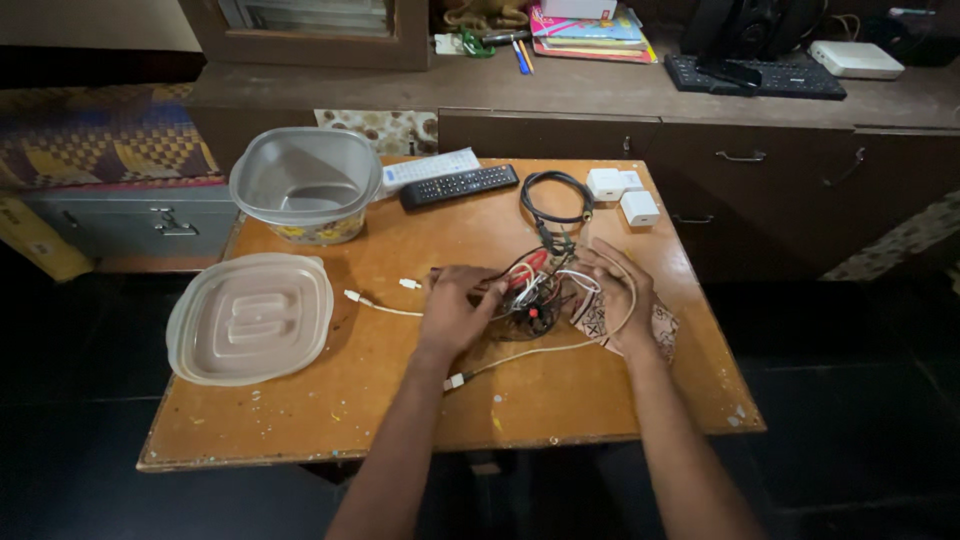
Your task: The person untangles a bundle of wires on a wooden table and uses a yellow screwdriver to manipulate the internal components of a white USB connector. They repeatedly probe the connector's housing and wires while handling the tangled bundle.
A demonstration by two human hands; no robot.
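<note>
A tangle of cables (535, 290) is gathered at the middle of the wooden table (330, 400), the left hand (455, 310) and right hand (620, 295) cupped loosely against either side, neither grip visibly clamped, so the bundle is kept together

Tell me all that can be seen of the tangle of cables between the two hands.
The tangle of cables lies on the wooden table, a loose heap of thin white, black and red leads wound together. The left hand presses on its left side, and the right hand cups its right side. White leads trail out to the left and toward the near edge, ending in small white plugs. A separate black cable coil lies just behind it; whether they touch is unclear.
</note>
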